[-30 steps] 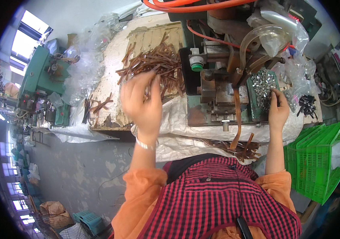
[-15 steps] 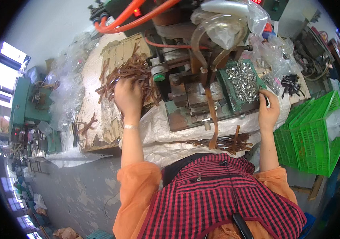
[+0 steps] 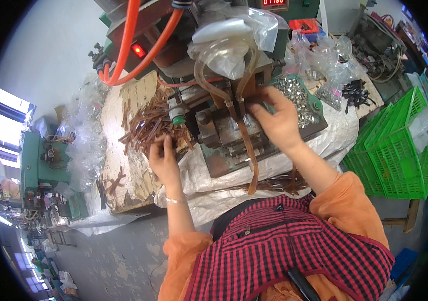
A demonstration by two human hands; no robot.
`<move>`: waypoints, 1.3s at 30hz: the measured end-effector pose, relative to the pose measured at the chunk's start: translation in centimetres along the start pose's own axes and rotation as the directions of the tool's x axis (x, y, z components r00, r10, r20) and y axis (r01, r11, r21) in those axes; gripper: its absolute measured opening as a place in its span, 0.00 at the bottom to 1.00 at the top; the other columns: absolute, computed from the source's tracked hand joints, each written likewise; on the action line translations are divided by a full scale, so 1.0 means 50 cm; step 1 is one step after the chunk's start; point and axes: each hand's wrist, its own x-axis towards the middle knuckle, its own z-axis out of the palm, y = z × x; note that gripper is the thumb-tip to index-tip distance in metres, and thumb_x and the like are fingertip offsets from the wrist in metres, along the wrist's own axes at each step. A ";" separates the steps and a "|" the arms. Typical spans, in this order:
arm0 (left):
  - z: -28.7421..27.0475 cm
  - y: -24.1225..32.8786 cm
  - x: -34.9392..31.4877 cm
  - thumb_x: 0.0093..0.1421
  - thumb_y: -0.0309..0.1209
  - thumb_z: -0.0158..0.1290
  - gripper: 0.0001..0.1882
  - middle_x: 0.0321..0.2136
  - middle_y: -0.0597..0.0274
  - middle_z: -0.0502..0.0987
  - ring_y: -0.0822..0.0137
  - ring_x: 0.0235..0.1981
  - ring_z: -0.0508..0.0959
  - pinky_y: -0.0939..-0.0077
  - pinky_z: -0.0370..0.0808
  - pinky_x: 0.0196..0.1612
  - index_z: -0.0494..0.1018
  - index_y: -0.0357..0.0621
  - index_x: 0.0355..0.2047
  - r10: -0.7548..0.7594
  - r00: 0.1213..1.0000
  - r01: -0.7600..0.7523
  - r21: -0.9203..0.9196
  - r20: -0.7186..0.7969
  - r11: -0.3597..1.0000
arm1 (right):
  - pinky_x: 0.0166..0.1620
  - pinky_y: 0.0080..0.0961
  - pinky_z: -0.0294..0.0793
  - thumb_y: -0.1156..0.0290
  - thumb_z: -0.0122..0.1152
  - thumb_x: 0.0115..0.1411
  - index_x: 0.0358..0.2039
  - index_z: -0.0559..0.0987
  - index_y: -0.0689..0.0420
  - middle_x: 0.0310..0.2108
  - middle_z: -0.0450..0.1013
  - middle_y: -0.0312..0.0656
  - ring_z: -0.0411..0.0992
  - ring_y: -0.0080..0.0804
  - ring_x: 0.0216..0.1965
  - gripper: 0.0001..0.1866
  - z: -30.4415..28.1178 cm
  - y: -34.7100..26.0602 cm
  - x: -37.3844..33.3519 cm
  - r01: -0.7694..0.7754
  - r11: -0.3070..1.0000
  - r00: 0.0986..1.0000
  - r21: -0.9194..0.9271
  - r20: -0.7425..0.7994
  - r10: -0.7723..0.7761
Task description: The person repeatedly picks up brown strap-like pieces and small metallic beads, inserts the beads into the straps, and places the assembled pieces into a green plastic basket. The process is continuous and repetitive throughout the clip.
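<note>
My left hand [image 3: 163, 159] is at the near edge of a heap of brown strips [image 3: 146, 123], its fingers curled together; whatever they hold is hidden. My right hand [image 3: 280, 122] reaches into the press [image 3: 239, 128], thumb and fingers drawn together beside the die; anything between them is too small to make out. From the middle of the press a single brown strip [image 3: 249, 158] hangs toward me, its end over the white cloth. Right of the press, partly behind my right hand, a green tray [image 3: 317, 106] holds many small shiny metal pieces [image 3: 298, 100].
More brown strips [image 3: 279, 184] lie on white sheeting [image 3: 194, 173] at the near edge. Green plastic crates [image 3: 392, 155] stand at the right, near black strips [image 3: 357, 94]. Orange hoses [image 3: 129, 45] arch over the press. Clear plastic bags [image 3: 83, 150] cover the left side.
My right hand has left the tray's edge and moved left into the press. My left hand has drawn back toward me from the strip heap. The view has shifted.
</note>
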 end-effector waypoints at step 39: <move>0.038 0.170 -0.086 0.56 0.31 0.61 0.09 0.46 0.56 0.83 0.72 0.22 0.76 0.77 0.71 0.24 0.81 0.44 0.37 0.895 0.394 -0.903 -0.091 0.208 0.419 | 0.63 0.41 0.69 0.73 0.63 0.62 0.40 0.84 0.63 0.53 0.78 0.51 0.73 0.52 0.59 0.09 -0.185 0.226 -0.049 0.048 0.613 0.994 -0.788 -0.026 -0.111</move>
